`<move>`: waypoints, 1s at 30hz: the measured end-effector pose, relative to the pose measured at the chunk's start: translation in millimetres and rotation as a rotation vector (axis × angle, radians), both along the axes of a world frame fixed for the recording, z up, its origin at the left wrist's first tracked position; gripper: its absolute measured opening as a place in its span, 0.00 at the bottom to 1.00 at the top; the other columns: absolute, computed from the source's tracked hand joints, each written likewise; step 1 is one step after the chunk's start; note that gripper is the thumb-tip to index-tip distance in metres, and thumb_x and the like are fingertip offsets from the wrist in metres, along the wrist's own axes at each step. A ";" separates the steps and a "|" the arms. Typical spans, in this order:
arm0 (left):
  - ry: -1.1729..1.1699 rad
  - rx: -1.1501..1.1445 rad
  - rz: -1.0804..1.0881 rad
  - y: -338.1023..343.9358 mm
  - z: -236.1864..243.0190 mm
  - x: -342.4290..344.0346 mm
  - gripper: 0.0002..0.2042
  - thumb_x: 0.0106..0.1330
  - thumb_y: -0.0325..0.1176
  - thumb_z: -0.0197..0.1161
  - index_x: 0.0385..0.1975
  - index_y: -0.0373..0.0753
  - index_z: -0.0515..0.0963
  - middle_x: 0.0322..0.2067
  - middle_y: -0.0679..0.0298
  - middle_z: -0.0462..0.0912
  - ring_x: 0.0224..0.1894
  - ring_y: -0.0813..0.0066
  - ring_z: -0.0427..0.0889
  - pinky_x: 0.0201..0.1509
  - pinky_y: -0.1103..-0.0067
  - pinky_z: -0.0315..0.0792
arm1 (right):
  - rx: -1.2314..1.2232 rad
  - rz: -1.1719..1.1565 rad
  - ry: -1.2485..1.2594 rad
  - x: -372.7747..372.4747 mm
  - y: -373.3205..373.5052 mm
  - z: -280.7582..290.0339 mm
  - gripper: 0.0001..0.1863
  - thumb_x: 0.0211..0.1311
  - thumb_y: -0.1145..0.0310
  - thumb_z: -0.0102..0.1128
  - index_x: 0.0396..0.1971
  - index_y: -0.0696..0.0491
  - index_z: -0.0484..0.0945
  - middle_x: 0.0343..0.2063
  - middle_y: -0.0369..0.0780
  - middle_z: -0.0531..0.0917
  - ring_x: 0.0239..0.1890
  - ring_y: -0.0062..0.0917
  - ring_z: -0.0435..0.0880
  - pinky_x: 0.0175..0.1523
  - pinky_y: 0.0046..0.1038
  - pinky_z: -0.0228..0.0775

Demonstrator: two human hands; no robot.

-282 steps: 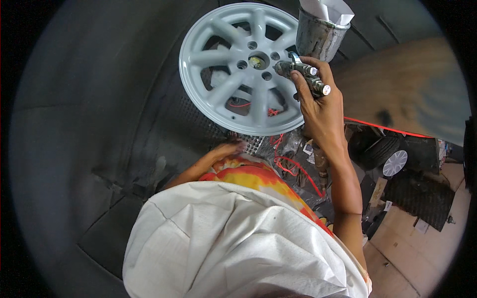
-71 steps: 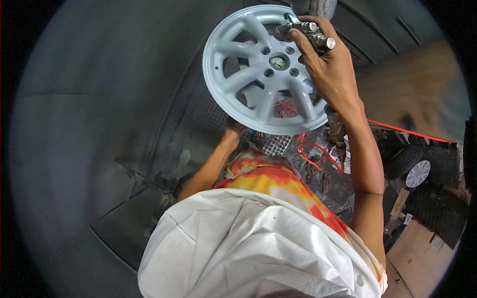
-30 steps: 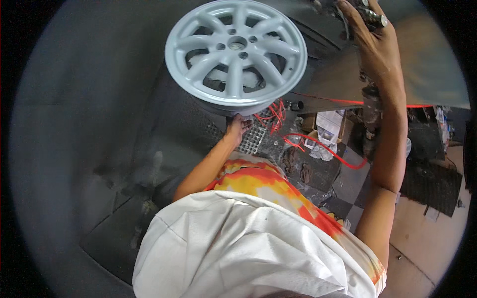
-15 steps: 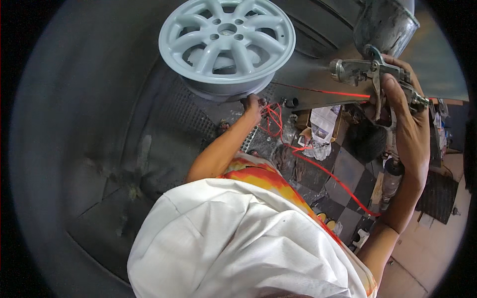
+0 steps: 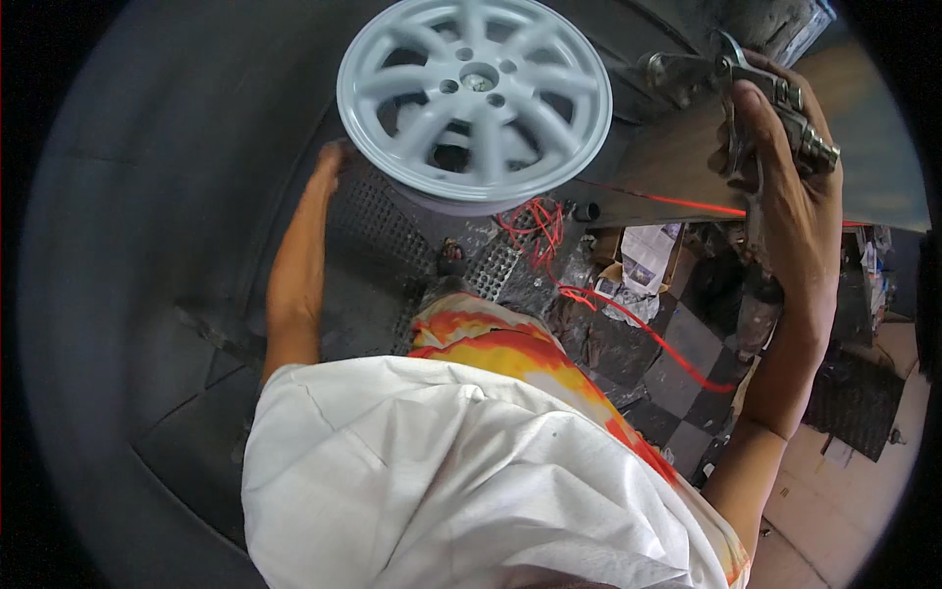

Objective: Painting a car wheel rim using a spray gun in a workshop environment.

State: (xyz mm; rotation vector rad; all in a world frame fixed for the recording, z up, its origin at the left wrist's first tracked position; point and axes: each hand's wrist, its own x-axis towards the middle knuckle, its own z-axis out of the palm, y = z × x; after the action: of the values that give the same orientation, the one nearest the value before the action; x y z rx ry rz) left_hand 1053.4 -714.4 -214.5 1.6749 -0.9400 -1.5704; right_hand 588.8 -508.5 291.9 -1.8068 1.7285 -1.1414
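A light grey-white spoked car wheel (image 5: 488, 128) faces me at the top centre, with bolt holes around its hub. My left hand (image 5: 337, 157) is at the wheel's lower left edge; its fingers are dark and smeared, so their grip is unclear. On the right, my right hand (image 5: 797, 187) is closed around a metal spray gun (image 5: 687, 71), thumb lying along its back. The gun's nozzle end points left toward the wheel. Above the gun sits its paint-stained cup (image 5: 775, 29), partly cut off by the view's edge.
A red hose (image 5: 677, 355) runs over the checkered floor and lies in loops (image 5: 535, 234) below the wheel. A cardboard box (image 5: 605, 245) with newspaper (image 5: 648, 257) stands to the right. A dark perforated mat (image 5: 383, 221) lies under the wheel. Dark walls (image 5: 147, 245) curve along the left.
My left hand has gone from under the wheel to its left side. The wheel has turned, its spokes and holes sitting differently. Faint mist seen at the nozzle earlier no longer shows.
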 end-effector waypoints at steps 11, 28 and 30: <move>0.976 0.411 0.510 186.0 32.3 -182.1 0.30 0.83 0.53 0.39 0.73 0.37 0.64 0.72 0.48 0.69 0.72 0.46 0.70 0.78 0.51 0.66 | 0.019 0.016 0.011 -5.0 7.3 7.8 0.18 0.76 0.59 0.65 0.56 0.57 0.82 0.32 0.30 0.82 0.32 0.11 0.77 0.35 0.17 0.69; 0.908 0.259 0.545 169.4 20.9 -165.4 0.40 0.78 0.68 0.35 0.76 0.40 0.62 0.72 0.48 0.67 0.74 0.44 0.66 0.77 0.46 0.62 | -0.032 0.016 0.105 -32.7 -9.8 -9.9 0.21 0.76 0.57 0.65 0.57 0.57 0.81 0.31 0.31 0.82 0.32 0.12 0.78 0.37 0.19 0.70; 0.931 0.405 0.539 190.9 19.0 -185.8 0.39 0.79 0.66 0.38 0.75 0.38 0.62 0.72 0.46 0.67 0.72 0.42 0.68 0.75 0.43 0.64 | -0.050 -0.076 0.064 -30.6 -12.5 -15.5 0.23 0.76 0.54 0.65 0.58 0.58 0.82 0.30 0.33 0.82 0.31 0.14 0.79 0.36 0.20 0.71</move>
State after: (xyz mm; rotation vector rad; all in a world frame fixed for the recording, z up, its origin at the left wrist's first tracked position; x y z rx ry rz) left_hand 867.5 -523.5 -195.5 1.0482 0.2938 -1.8936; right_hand 558.2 -521.0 276.4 -1.8395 1.8351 -1.1789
